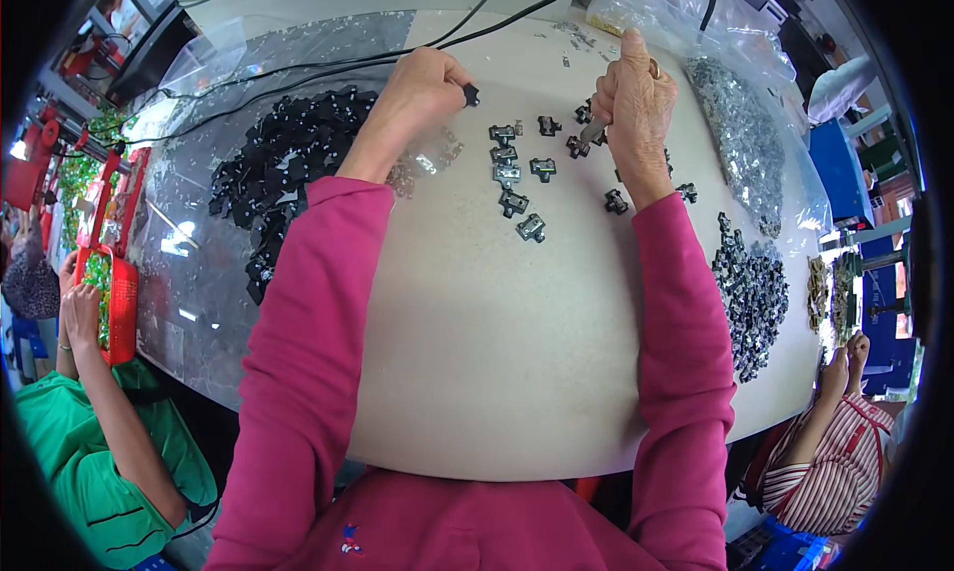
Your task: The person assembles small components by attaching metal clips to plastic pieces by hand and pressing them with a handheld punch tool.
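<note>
My left hand point(422, 86) pinches a small black plastic part point(470, 95) above the far middle of the table. My right hand point(638, 109) is closed in a fist, thumb on top, around a tool with a grey metal tip point(593, 131); its handle is hidden in the fist. The tip points down toward a black part with a metal piece point(577, 147). Between my hands, several black parts fitted with shiny metal plates point(507, 173) lie in a loose column. Small clear and silvery pieces point(435, 156) lie beside my left wrist.
A heap of black parts point(298, 149) lies left; a pile of black-and-metal parts point(752, 298) lies right. Behind it sits a clear bag of silvery pieces point(735, 124). Black cables point(338, 67) cross the table's far side. Co-workers sit at both sides, one at a red basket point(123, 308).
</note>
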Demonstrator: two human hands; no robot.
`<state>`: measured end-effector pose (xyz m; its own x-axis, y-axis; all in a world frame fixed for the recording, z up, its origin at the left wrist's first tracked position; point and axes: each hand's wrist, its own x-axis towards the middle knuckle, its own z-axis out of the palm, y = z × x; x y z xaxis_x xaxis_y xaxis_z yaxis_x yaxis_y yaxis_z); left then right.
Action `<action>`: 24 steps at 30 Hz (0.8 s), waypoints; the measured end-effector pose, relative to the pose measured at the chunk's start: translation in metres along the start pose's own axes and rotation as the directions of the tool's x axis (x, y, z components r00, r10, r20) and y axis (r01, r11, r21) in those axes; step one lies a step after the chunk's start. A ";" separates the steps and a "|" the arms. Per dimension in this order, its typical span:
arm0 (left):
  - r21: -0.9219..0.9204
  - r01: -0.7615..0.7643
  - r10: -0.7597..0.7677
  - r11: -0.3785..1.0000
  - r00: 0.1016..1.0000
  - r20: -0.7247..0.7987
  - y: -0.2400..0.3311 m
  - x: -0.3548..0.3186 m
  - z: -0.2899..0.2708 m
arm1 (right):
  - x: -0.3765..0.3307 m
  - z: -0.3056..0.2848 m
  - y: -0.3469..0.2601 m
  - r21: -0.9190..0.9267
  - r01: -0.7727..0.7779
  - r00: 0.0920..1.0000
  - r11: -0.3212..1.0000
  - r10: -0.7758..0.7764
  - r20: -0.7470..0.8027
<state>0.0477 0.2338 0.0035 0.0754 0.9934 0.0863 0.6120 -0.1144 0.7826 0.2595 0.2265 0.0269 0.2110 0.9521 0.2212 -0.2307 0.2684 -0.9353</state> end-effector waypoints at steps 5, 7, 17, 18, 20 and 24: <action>0.217 -0.106 0.154 0.970 0.963 -0.222 0.004 -0.003 0.006 | -0.001 0.001 0.000 0.030 0.032 0.998 0.999 -0.033 0.048; 0.183 -0.153 0.186 0.971 0.966 -0.181 0.009 -0.004 0.005 | -0.001 0.002 0.001 0.034 0.046 0.997 0.998 -0.048 0.059; 0.150 -0.319 0.311 0.936 0.948 0.071 0.031 -0.012 0.032 | -0.008 0.008 0.003 0.099 0.053 0.994 0.994 -0.062 0.095; 0.149 -0.319 0.311 0.936 0.948 0.070 0.029 -0.011 0.033 | -0.009 0.009 0.005 0.110 0.072 0.993 0.991 -0.081 0.087; 0.192 -0.323 0.321 0.927 0.946 0.042 0.025 -0.010 0.031 | -0.010 0.011 0.010 0.107 0.102 0.991 0.989 -0.111 0.079; 0.170 -0.285 0.279 0.943 0.959 0.060 0.019 -0.007 0.021 | -0.010 0.013 0.013 0.086 0.164 0.983 0.983 -0.170 0.065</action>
<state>0.0750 0.2242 0.0046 0.2898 0.9200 0.2641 0.6895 -0.3920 0.6091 0.2414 0.2222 0.0159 0.1847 0.9003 0.3941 -0.2742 0.4323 -0.8590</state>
